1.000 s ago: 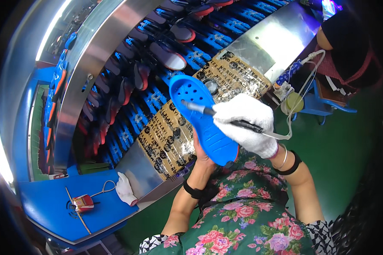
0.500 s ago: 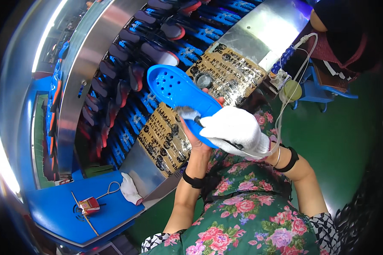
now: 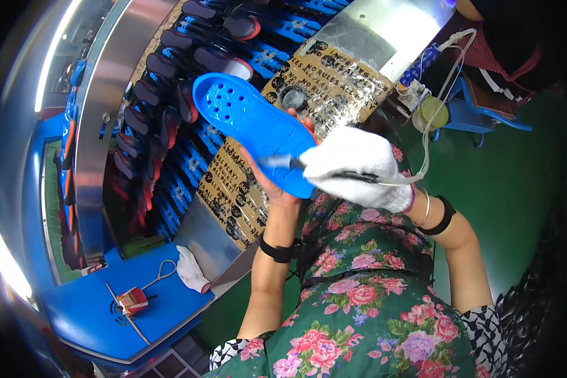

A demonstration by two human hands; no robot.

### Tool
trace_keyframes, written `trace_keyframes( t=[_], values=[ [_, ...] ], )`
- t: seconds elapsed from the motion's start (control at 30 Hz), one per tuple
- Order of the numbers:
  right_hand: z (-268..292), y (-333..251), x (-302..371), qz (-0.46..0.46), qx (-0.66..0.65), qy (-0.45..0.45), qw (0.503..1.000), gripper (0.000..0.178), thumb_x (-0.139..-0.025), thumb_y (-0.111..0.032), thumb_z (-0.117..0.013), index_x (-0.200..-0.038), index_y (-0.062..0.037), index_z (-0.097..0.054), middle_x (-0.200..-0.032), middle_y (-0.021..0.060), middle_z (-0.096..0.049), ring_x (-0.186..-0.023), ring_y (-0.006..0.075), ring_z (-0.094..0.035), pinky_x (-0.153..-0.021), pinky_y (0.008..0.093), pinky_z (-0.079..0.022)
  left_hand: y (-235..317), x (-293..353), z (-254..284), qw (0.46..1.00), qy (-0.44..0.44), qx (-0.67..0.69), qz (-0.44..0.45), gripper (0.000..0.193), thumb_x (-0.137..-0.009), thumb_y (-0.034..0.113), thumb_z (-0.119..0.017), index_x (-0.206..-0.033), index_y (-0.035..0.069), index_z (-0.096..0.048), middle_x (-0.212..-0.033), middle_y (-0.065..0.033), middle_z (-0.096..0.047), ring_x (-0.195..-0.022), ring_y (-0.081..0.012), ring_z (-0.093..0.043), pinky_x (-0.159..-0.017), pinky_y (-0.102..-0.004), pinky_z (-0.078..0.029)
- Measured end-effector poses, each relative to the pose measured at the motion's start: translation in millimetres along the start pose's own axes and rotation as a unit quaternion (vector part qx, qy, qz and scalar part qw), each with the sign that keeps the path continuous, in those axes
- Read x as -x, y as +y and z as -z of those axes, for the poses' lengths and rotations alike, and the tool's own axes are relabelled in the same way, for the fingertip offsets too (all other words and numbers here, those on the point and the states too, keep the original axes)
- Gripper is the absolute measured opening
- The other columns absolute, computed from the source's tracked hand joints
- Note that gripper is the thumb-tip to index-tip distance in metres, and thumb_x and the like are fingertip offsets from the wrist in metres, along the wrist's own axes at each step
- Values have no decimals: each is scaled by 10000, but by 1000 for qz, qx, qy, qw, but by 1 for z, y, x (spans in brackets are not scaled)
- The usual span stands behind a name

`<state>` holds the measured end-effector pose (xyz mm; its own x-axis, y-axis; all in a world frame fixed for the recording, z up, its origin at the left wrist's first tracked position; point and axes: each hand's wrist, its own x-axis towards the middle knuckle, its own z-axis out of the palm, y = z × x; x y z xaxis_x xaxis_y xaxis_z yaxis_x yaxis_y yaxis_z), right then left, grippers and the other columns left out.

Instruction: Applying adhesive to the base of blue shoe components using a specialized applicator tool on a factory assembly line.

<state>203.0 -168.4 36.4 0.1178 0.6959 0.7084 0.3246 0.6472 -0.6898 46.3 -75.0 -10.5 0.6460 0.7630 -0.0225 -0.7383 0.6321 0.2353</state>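
Note:
A bright blue shoe sole [image 3: 249, 116], with several round holes in its far end, lies tilted across my bare left hand [image 3: 269, 183]. That hand supports it from beneath, its fingers curled round both edges and partly hidden by the sole. My right hand [image 3: 359, 167], in a white knitted glove, is closed on a brush [image 3: 282, 161] with a dark handle and a thin hose running off behind it. The pale bristles, blurred by motion, are over the near half of the sole; I cannot tell whether they touch it. Wet shine shows around the holes.
Taped cardboard [image 3: 340, 79] covers the metal ledge ahead, with a small round cup [image 3: 292, 97] on it. Dark shoe parts [image 3: 148, 92] fill a rack at left. A blue table [image 3: 82, 315] bears a white glove [image 3: 190, 271] and a red box [image 3: 132, 301]. A blue stool [image 3: 469, 116] stands right.
The brush and my gloved hand have moved up and away from the sole's near end, uncovering more of it. The sole has shifted slightly left and away; the whole view has shifted a little.

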Motion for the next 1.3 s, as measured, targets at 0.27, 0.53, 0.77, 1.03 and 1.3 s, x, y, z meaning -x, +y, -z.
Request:
trace_keyframes(
  t=[0.27, 0.53, 0.77, 1.03, 1.3],
  values=[
    [-2, -5, 9, 8, -34, -61, 997, 197, -768, -86, -811, -957, -95, -754, -930, 61, -735, -824, 224, -694, -725, 345, -565, 13, -2, 3, 997, -55, -20, 51, 1050, -826, 780, -579, -1498, 12, -334, -1346, -222, -548, -1216, -426, -550, -944, -582, -519],
    [-1, -12, 13, -36, -117, -103, 987, 186, -782, -88, -804, -963, -112, -769, -930, 68, -749, -835, 231, -716, -750, 351, -576, 25, -5, -3, 993, -70, -60, 69, 1075, -829, 713, -628, -1548, 21, -230, -1430, -248, -466, -1195, -456, -557, -937, -590, -548],
    [-16, -15, 26, 9, -42, -131, 990, 183, -758, -85, -809, -932, -116, -762, -933, 71, -742, -838, 251, -702, -736, 369, -568, 51, 1, 13, 981, -101, -64, 155, 1101, -812, 688, -644, -1580, 44, -189, -1541, -255, -334, -1121, -453, -586, -895, -537, -546],
    [3, -9, 20, 62, 56, -92, 992, 262, -778, -29, -776, -1033, -84, -754, -1023, 101, -744, -824, 269, -702, -726, 364, -574, 46, -15, -3, 967, -117, -98, 206, 1086, -796, 639, -689, -1559, 20, -227, -1471, -294, -385, -1040, -443, -578, -841, -516, -549],
    [3, -17, 15, -24, -60, -108, 992, 221, -737, -50, -836, -942, -110, -780, -940, 70, -755, -791, 232, -701, -703, 342, -566, 64, -25, 0, 954, -102, -150, 240, 1060, -804, 566, -725, -1570, 35, -221, -1497, -297, -353, -1079, -490, -586, -914, -557, -560]
  ],
)
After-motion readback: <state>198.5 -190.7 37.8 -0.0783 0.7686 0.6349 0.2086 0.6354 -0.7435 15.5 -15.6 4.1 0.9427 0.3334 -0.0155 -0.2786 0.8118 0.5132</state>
